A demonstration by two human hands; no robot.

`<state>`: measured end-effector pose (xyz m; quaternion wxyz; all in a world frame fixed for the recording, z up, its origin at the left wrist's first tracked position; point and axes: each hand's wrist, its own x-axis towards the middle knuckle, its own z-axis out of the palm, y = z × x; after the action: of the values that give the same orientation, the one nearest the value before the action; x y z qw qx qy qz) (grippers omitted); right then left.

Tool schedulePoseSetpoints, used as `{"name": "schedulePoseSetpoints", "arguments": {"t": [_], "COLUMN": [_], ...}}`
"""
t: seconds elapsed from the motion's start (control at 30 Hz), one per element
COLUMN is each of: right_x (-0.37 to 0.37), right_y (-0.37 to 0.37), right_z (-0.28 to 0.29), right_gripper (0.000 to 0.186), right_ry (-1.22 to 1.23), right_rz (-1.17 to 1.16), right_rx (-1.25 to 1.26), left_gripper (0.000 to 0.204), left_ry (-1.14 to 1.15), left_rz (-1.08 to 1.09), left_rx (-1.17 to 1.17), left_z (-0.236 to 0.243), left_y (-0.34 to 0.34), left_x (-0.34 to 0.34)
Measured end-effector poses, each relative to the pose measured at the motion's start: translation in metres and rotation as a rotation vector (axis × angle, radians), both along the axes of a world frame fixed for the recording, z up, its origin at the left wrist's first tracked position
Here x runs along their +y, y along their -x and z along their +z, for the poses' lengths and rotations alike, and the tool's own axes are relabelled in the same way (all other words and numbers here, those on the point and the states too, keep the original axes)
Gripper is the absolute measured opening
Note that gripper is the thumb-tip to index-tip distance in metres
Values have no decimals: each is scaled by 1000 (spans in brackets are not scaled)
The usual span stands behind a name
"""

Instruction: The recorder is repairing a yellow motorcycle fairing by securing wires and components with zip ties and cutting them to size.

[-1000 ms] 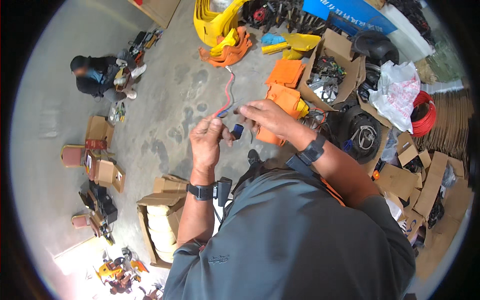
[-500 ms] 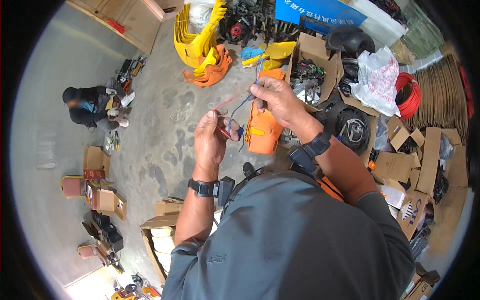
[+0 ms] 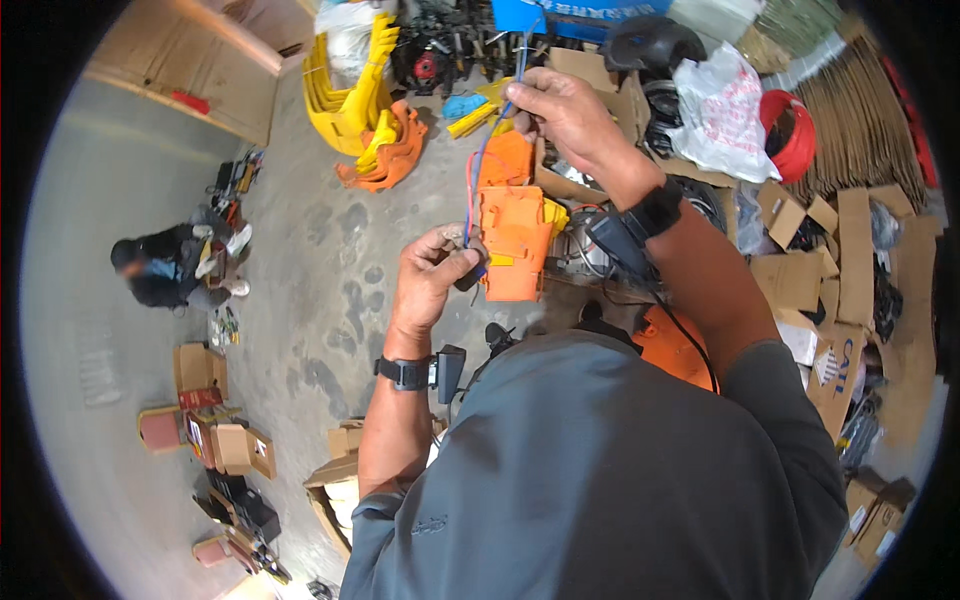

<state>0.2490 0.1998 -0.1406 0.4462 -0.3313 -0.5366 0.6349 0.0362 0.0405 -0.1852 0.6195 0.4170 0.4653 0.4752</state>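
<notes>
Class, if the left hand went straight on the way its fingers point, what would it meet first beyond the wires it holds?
Likely the orange panel, just up and right of the left hand in the picture; depth is unclear, so it might pass above.

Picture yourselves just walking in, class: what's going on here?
A person holds a blue wire stretched between both hands. Their left hand grips its lower part together with a red wire, while their right hand pinches the blue one higher up. Orange panels lie beyond the hands, and another person sits or squats at far left.
</notes>
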Motion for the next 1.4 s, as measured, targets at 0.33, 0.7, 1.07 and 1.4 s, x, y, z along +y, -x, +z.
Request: {"name": "schedulePoseSetpoints", "arguments": {"t": [0.33, 0.7, 1.07, 1.4], "right_x": [-12, -162, -80, -80], "right_y": [-226, -341, -299, -322], "right_z": [-126, -381, -458, -453], "right_gripper": [31, 19, 27, 35], "right_ry": [136, 416, 513, 725], "right_rz": [-196, -391, -381, -475], "right_rx": [-485, -887, -1271, -667], "left_gripper": [22, 11, 35, 36], "left_ry": [168, 565, 624, 571], "left_rz": [208, 272, 194, 270], "left_rx": [-63, 160, 226, -19], "left_z": [-46, -109, -95, -85], "left_y": [-6, -44, -121, -126], "left_x": [-7, -17, 7, 28]}}
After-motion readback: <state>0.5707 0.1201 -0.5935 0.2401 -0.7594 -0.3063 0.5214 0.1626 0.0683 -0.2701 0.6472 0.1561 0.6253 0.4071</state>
